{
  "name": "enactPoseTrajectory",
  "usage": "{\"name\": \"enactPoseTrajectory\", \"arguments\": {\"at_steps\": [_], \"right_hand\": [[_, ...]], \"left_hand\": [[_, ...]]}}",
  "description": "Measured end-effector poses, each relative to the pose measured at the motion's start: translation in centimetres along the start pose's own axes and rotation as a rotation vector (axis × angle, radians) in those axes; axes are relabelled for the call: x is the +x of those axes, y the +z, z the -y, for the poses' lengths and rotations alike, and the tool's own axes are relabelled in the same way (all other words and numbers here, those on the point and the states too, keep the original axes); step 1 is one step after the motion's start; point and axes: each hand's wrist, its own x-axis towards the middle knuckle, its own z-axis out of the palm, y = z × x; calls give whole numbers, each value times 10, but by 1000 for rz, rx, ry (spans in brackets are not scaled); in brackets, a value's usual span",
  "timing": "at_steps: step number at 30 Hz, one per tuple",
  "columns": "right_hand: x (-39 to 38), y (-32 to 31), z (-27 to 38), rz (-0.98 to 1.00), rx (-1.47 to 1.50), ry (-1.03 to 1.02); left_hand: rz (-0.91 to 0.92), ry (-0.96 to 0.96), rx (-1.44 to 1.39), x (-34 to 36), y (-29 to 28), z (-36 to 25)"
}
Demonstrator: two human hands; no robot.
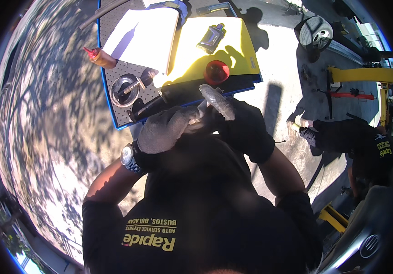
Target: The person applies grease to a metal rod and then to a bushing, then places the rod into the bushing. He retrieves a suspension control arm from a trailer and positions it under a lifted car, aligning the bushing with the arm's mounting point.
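Observation:
In front of my chest, both gloved hands hold a curved grey metal piece point(218, 101) whose exact kind I cannot make out. My left hand point(164, 130), in a grey glove, is closed with its fingertips at a pale part beside the curve. The dark glove of my right hand point(246, 130) is closed around the right side of the piece. Shadow hides the lower part between the hands. Just beyond them, a red cup point(217, 72) rests at the near edge of a yellow sheet point(240, 45).
A blue-edged perforated cart top point(114, 77) carries a white sheet point(141, 36), a dark flat bottle-shaped thing point(212, 38), a round metal bowl point(124, 90) and an orange squeeze bottle point(101, 58). To the right are a wheel point(315, 33), a yellow lift arm point(365, 75) and a bending co-worker point(365, 141).

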Motion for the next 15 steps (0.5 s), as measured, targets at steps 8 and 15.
{"name": "enactPoseTrajectory", "arguments": {"at_steps": [8,15], "right_hand": [[12,56,-39,-189,193,11],[7,66,-40,-369,-88,-176]], "left_hand": [[-207,-818,-1955,-7,14,-34],[-268,-858,-2158,-4,17,-44]]}}
